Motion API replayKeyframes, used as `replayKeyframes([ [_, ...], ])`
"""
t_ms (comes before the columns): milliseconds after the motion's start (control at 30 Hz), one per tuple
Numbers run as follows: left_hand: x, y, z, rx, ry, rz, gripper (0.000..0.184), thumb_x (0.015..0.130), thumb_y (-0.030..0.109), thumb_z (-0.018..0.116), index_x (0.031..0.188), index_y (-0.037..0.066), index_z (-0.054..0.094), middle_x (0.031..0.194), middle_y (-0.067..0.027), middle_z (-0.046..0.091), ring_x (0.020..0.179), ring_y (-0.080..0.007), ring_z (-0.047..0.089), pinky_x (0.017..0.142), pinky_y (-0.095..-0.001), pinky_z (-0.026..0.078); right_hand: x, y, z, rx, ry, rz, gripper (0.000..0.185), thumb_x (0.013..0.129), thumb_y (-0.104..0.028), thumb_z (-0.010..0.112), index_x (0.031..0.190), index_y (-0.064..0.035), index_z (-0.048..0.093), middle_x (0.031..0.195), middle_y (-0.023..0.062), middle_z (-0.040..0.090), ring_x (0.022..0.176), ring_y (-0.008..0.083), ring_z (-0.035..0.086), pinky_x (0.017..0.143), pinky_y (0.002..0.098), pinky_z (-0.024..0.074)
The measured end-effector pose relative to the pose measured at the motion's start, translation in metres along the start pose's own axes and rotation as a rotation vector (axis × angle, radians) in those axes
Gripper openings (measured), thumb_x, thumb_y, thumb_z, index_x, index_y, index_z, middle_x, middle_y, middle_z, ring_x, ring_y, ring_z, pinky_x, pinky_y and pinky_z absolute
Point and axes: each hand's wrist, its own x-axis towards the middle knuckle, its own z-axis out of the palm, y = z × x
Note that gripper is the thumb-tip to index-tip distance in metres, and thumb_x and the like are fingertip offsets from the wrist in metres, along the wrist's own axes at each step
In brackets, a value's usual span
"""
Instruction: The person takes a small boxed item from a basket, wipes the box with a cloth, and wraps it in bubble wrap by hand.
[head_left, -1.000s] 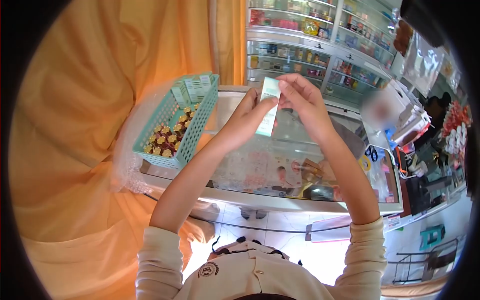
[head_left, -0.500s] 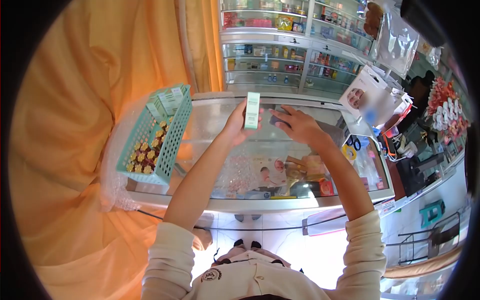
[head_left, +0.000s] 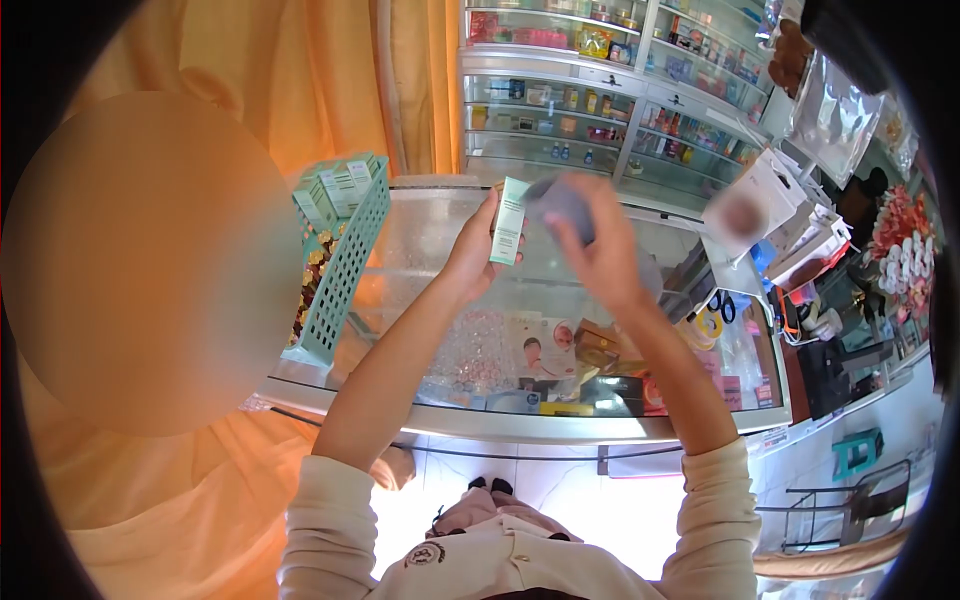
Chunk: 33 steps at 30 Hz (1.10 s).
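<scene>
An orange curtain (head_left: pixel 325 75) hangs at the person's left; a blurred patch hides part of it. The display counter (head_left: pixel 560 429), metal-framed with a glass top, extends in front of the person. Beyond it stands a glass-fronted cabinet (head_left: pixel 560 60) with stocked shelves.

A teal perforated basket (head_left: pixel 344 268) is located at the counter's left end. It contains light-green and white cartons (head_left: pixel 349 187) at its far end and items with gold flower-shaped caps (head_left: pixel 314 275) nearer the person; the blur hides its left side.

Both hands are positioned above the glass. The right hand (head_left: pixel 606 250) grasps a grey item (head_left: pixel 566 212), fingers bent around its side; motion blur prevents identification of its material. The left hand (head_left: pixel 474 246) grips a slim light-green and white carton (head_left: pixel 508 222), held near-upright with its printed face exposed. The carton is located just beside the grey item, on its left; contact between the two cannot be determined.

Dark-handled scissors (head_left: pixel 721 304) and a yellow ring-shaped item (head_left: pixel 708 326) are located together toward the counter's right end.
</scene>
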Motion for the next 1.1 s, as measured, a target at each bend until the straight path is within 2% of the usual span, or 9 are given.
replayKeyframes([
  [33, -0.001, -0.001, 0.005, -0.018, 0.022, 0.016, 0.044, 0.097, 0.052, 0.043, 0.118, 0.016, 0.058, 0.097, 0.0005, 0.062, 0.086, -0.0107, 0.060, 0.070, -0.0300, 0.049, -0.008, -0.006, 0.001, -0.006, -0.001, -0.003, 0.037, 0.080, -0.008, 0.065, 0.117, -0.0107, 0.059, 0.107, 0.0134, 0.062, 0.087, 0.0340, 0.063, 0.074, 0.0403, 0.0522],
  [100, -0.008, -0.003, 0.012, -0.065, -0.002, -0.038, 0.043, 0.097, 0.052, 0.043, 0.116, 0.016, 0.058, 0.098, 0.0001, 0.063, 0.086, -0.0109, 0.060, 0.070, -0.0301, 0.049, -0.026, -0.017, 0.005, -0.117, -0.220, -0.350, 0.035, 0.077, -0.007, 0.067, 0.112, -0.0111, 0.064, 0.107, 0.0127, 0.063, 0.089, 0.0333, 0.062, 0.075, 0.0390, 0.0524],
  [333, -0.012, -0.015, 0.024, 0.020, -0.047, -0.102, 0.046, 0.100, 0.048, 0.037, 0.122, 0.012, 0.055, 0.100, -0.0020, 0.063, 0.086, -0.0154, 0.059, 0.065, -0.0302, 0.046, -0.013, 0.004, -0.007, -0.122, -0.084, -0.130, 0.039, 0.070, -0.005, 0.070, 0.109, -0.0117, 0.066, 0.112, 0.0118, 0.061, 0.096, 0.0320, 0.063, 0.076, 0.0388, 0.0535],
  [400, -0.015, -0.008, 0.027, -0.080, -0.003, -0.112, 0.042, 0.099, 0.046, 0.039, 0.121, 0.015, 0.056, 0.110, -0.0048, 0.062, 0.101, -0.0191, 0.060, 0.084, -0.0385, 0.048, -0.021, -0.001, -0.007, -0.109, -0.136, -0.171, 0.039, 0.070, -0.004, 0.070, 0.109, -0.0115, 0.066, 0.112, 0.0118, 0.060, 0.095, 0.0326, 0.063, 0.075, 0.0390, 0.0533],
  [467, -0.011, -0.009, 0.020, -0.142, -0.051, -0.080, 0.044, 0.099, 0.048, 0.039, 0.120, 0.013, 0.056, 0.110, -0.0055, 0.062, 0.101, -0.0194, 0.060, 0.083, -0.0374, 0.047, -0.027, -0.013, -0.003, -0.066, -0.301, -0.286, 0.039, 0.071, -0.005, 0.071, 0.109, -0.0117, 0.066, 0.112, 0.0116, 0.060, 0.094, 0.0324, 0.062, 0.075, 0.0390, 0.0530],
  [700, -0.016, -0.009, 0.029, 0.064, -0.070, -0.031, 0.042, 0.100, 0.047, 0.038, 0.119, 0.014, 0.054, 0.100, -0.0008, 0.063, 0.087, -0.0123, 0.060, 0.067, -0.0287, 0.047, -0.019, -0.003, -0.013, -0.078, -0.136, -0.118, 0.041, 0.070, -0.006, 0.072, 0.110, -0.0084, 0.065, 0.112, 0.0130, 0.059, 0.094, 0.0337, 0.062, 0.078, 0.0376, 0.0526],
  [867, -0.022, -0.005, 0.032, -0.104, -0.023, -0.027, 0.042, 0.100, 0.048, 0.039, 0.117, 0.014, 0.055, 0.099, -0.0002, 0.062, 0.089, -0.0114, 0.059, 0.067, -0.0279, 0.047, -0.020, -0.007, -0.009, -0.038, -0.226, -0.245, 0.045, 0.069, -0.007, 0.074, 0.113, -0.0084, 0.064, 0.114, 0.0129, 0.059, 0.098, 0.0341, 0.061, 0.080, 0.0378, 0.0525],
  [1033, -0.018, -0.004, 0.028, 0.030, -0.073, -0.049, 0.041, 0.099, 0.048, 0.040, 0.116, 0.014, 0.056, 0.099, -0.0004, 0.062, 0.092, -0.0120, 0.059, 0.075, -0.0292, 0.046, -0.014, -0.014, -0.011, 0.085, -0.143, 0.087, 0.059, 0.066, 0.000, 0.073, 0.123, -0.0087, 0.059, 0.121, 0.0150, 0.058, 0.107, 0.0354, 0.060, 0.087, 0.0393, 0.0508],
  [1100, -0.020, -0.002, 0.034, -0.046, 0.004, -0.015, 0.041, 0.099, 0.049, 0.040, 0.114, 0.014, 0.056, 0.100, -0.0004, 0.063, 0.091, -0.0121, 0.059, 0.073, -0.0305, 0.047, -0.017, -0.015, -0.010, 0.034, -0.189, -0.033, 0.057, 0.069, -0.002, 0.072, 0.123, -0.0100, 0.059, 0.120, 0.0133, 0.058, 0.103, 0.0339, 0.060, 0.084, 0.0391, 0.0515],
])
